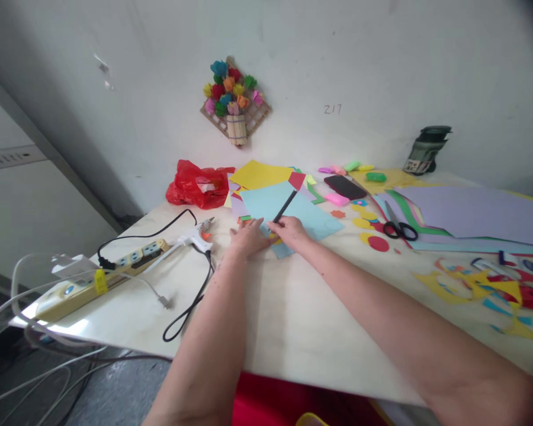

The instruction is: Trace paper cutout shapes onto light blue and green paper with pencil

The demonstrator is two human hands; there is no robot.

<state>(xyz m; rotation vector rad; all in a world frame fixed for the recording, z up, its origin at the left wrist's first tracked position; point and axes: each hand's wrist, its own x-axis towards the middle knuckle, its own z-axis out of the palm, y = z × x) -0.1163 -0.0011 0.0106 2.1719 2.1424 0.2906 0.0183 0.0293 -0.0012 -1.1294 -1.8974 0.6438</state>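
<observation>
My right hand [288, 232] is closed around a black pen [285, 206], whose upper end slants up and to the right. Its tip is hidden by the fingers, close to the near left part of a light blue paper sheet [313, 214]. My left hand [250, 238] lies at the left edge of that sheet, fingers spread and pressing down, the thumb toward the right hand. Between the two hands shows a small yellow paper piece [274, 238], partly covered by the fingers. A small green and orange piece [244, 219] lies just beyond the left fingers.
Left are a glue gun [199, 239], a power strip [102, 281] and loose cables. Behind lie a red plastic bag [198, 184] and yellow paper [262, 174]. To the right are a phone [345, 187], paper circles [378, 244], scissors [398, 226], purple paper [479, 210] and a bottle [426, 151].
</observation>
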